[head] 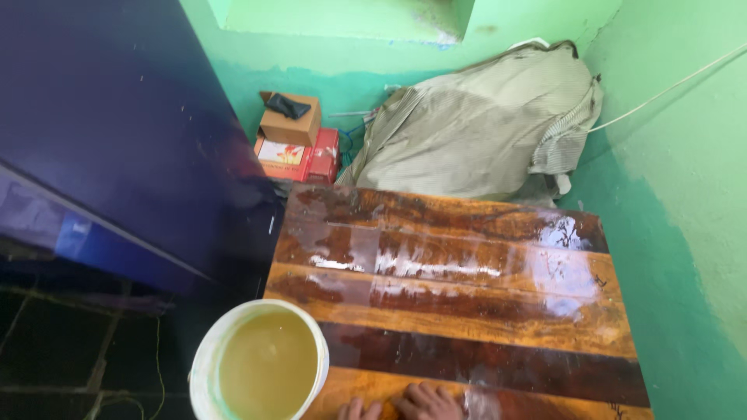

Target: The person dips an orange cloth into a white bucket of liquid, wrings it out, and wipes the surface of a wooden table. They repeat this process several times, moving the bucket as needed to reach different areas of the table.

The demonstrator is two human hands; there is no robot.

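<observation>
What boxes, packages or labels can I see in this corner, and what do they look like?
Brown cardboard box: on top of the stack by the green wall, squarish, a dark cloth lying on it.
Red box: beneath the brown one, flat, red with a pale printed picture panel at its left.
No signs or screens show.

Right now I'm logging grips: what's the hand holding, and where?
A hand presses on an orange thing on the wet wooden table; the grip can't be told.

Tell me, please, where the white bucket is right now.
The white bucket sits bottom left in the head view, beside the wet wooden table.
</observation>
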